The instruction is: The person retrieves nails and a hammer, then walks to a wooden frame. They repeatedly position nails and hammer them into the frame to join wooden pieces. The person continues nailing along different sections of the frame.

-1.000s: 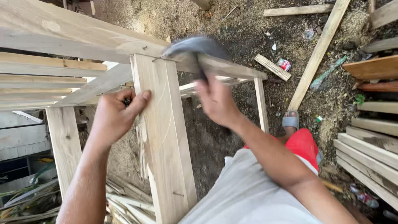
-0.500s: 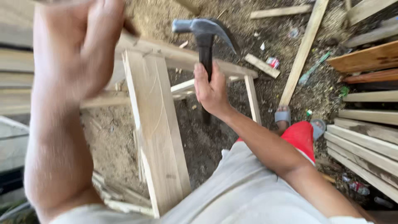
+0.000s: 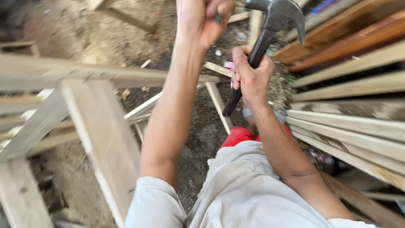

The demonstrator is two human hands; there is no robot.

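Observation:
My right hand [image 3: 251,78] grips the dark handle of a claw hammer [image 3: 276,12], whose steel head is raised at the top of the view, claw pointing right and down. My left hand [image 3: 204,17] is lifted high beside the hammer, closed in a fist with a small dark piece [image 3: 218,17], too blurred to identify, pinched between its fingers. Below and to the left stands a pale wooden frame [image 3: 105,78] of nailed boards. Neither hand touches it.
A stack of long planks [image 3: 358,88] fills the right side, close to my right arm. The ground [image 3: 84,29] is dirt strewn with wood offcuts and small litter. My grey-clad legs and something red [image 3: 236,135] sit at the bottom centre.
My left hand left the frame's board and rose to the top centre. The hammer came off the frame and lifted up to the right, and the view swung right toward the planks.

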